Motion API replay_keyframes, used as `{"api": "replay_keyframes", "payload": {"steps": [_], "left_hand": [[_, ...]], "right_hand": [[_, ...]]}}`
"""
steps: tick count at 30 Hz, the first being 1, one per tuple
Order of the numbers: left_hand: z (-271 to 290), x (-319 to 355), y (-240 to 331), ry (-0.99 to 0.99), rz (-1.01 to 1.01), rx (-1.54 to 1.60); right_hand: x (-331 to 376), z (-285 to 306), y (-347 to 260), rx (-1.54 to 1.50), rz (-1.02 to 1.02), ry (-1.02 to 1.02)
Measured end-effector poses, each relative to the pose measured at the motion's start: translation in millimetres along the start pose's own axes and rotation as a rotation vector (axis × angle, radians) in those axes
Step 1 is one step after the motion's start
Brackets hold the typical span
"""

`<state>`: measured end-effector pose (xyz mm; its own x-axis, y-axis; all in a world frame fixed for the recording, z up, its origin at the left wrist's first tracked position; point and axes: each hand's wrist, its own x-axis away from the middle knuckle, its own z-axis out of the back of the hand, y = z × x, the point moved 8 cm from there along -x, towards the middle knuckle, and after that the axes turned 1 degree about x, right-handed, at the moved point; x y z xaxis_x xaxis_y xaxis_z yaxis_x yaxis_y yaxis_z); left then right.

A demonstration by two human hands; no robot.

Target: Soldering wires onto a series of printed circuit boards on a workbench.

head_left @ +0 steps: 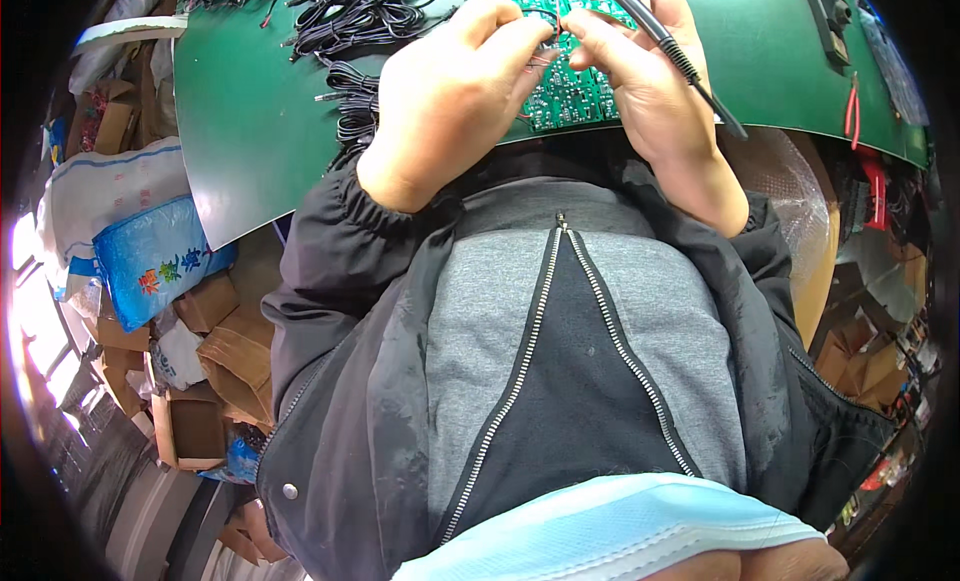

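Note:
My left hand [445, 96] is closed over the circuit boards, thumb and fingers pinching the end of a thin black cable [546, 17]. Fine bare or coloured wires show near those fingertips. My right hand [648, 93] is also closed, its thumb and forefinger meeting the cable end close to the left fingertips. Across the right hand lies a black soldering iron [642, 15], with its ribbed cord sleeve and cord pointing back toward me; its tip is outside the view. Green circuit boards [572, 103] packed with small parts lie under both hands.
Bundles of black cables [352, 23] lie on the green table [245, 111] at left. Red-handled pliers [852, 111] and a black object [835, 26] sit at the right. Cardboard boxes [238, 356] and a blue-and-white bag [158, 266] stand below left of the table.

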<state>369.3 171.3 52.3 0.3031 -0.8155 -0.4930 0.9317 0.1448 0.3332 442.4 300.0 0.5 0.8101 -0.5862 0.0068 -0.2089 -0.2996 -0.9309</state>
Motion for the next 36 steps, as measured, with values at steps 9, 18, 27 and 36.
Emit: {"api": "replay_keyframes", "payload": {"steps": [9,18,27,36], "left_hand": [[6.3,-7.6,-3.0,0.094,-0.015,0.084],[47.2,-28.5,-22.6,0.158,0.125,0.139],[-41.9,1.8,-0.7,-0.205,0.026,0.372],[-38.7,7.5,-9.5,-0.218,0.133,0.458]], "right_hand": [[-2.2,9.8,3.7,-0.009,0.130,-0.032],[13.2,39.5,-24.7,0.316,0.338,-0.036],[47.4,43.5,-17.4,0.520,0.181,-0.056],[39.3,24.1,0.0,0.377,0.208,-0.092]]}}
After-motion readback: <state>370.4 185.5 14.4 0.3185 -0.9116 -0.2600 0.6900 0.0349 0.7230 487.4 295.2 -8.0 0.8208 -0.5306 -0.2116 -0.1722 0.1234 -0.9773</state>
